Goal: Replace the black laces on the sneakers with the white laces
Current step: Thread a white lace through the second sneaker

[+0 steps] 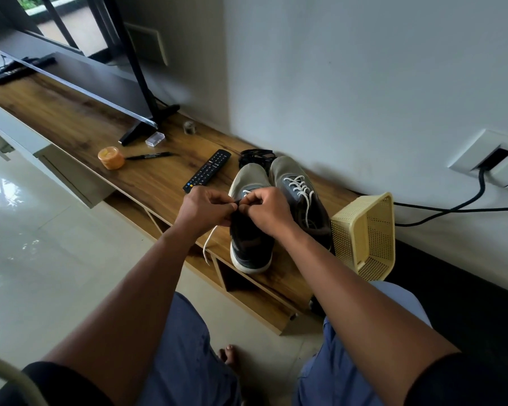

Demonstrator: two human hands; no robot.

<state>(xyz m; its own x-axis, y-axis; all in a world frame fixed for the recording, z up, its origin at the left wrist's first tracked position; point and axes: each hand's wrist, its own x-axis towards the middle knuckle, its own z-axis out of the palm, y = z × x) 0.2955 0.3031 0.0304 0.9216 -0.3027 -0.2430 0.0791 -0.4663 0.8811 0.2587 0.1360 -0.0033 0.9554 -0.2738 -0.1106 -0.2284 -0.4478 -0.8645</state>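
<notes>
Left on the counter (71, 112): orange tub (111, 157), pen (148, 156), remote (207, 170). Left hand (203, 209) and right hand (266, 210) together, pinching the white lace (208, 244) over the left sneaker (250, 230). Beside it, right sneaker (301, 197), already white-laced. Black laces (255, 157) heaped behind the toes. Far right, yellow basket (364, 235) tipped over.

Wooden worktop (79, 118) carries: two sneakers (276, 206) side by side, black lace pile (255, 156) behind them, TV remote (207, 170), marker (150, 156), orange tub (111, 157), yellow basket (364, 235) on its side, TV stand foot (147, 127).
</notes>
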